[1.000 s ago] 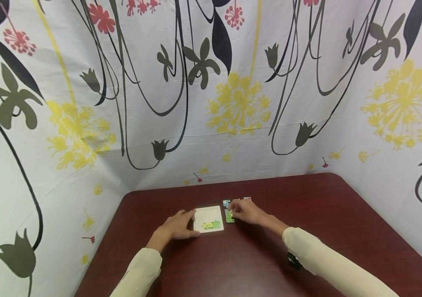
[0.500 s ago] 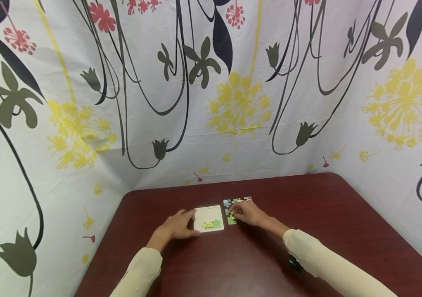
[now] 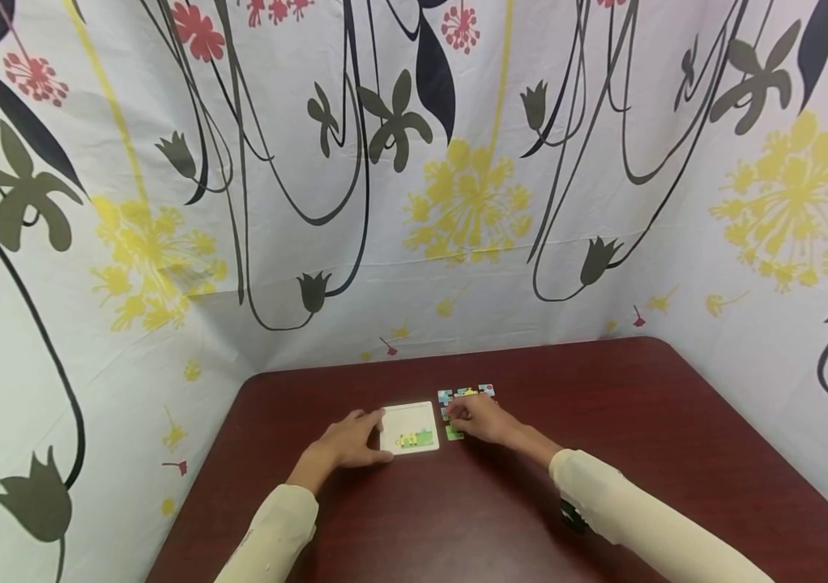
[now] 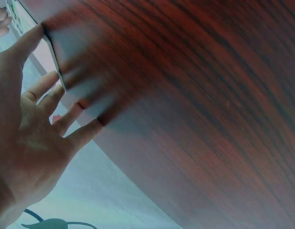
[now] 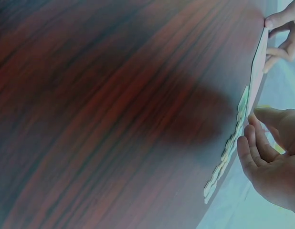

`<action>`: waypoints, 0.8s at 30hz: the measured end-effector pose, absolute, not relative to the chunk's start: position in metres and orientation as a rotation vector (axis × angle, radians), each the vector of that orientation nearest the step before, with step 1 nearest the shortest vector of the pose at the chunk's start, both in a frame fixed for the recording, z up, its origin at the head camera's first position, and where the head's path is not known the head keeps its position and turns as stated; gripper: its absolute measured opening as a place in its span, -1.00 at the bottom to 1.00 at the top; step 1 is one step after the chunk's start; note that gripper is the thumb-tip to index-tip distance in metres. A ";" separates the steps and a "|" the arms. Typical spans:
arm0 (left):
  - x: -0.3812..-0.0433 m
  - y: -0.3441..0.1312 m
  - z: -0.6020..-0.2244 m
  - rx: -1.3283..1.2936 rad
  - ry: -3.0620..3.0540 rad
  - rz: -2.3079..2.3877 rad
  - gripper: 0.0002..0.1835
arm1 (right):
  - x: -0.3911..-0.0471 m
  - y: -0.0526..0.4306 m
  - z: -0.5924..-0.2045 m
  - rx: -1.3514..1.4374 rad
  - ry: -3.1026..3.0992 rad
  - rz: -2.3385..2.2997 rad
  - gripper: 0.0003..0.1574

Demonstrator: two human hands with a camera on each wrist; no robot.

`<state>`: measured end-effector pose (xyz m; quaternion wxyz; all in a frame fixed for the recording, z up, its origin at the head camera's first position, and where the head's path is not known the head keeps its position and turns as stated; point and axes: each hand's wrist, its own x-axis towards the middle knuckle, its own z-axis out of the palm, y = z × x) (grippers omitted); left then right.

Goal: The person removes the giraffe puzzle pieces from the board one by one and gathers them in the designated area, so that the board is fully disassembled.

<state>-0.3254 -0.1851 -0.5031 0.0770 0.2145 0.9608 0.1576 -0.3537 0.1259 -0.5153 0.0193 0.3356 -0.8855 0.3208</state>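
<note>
In the head view, a white puzzle tray (image 3: 407, 419) lies flat on the dark red table, with a green and yellow picture section (image 3: 415, 440) along its lower part. My left hand (image 3: 347, 441) steadies the tray's left side, its thumb and forefinger touching the edge and its other fingers spread on the table in the left wrist view. Just right of the tray are several loose puzzle pieces (image 3: 486, 389). Over them, my right hand (image 3: 483, 417) has its thumb and forefinger brought together in a pinch on a puzzle piece, mostly hidden by the fingers.
A green puzzle piece (image 3: 454, 433) lies near the tray's right edge. Under the right forearm sits a small dark object (image 3: 572, 516), partly covered by the sleeve. A flower-printed cloth (image 3: 414, 324) hangs behind and beside the table (image 3: 428, 518).
The right hand stays over the loose pieces, its fingertips shifting slightly; the green piece beneath has slid a little right and nearer. The left hand and tray have not moved.
</note>
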 end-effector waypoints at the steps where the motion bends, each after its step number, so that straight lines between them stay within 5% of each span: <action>1: -0.325 -0.185 -0.503 0.641 2.879 0.470 -0.22 | -0.354 0.124 -0.516 1.055 -2.744 1.007 -0.79; 24: -0.330 -0.187 -0.506 0.653 2.867 0.449 -0.21 | -0.349 0.070 -0.515 1.185 -2.768 0.936 -0.75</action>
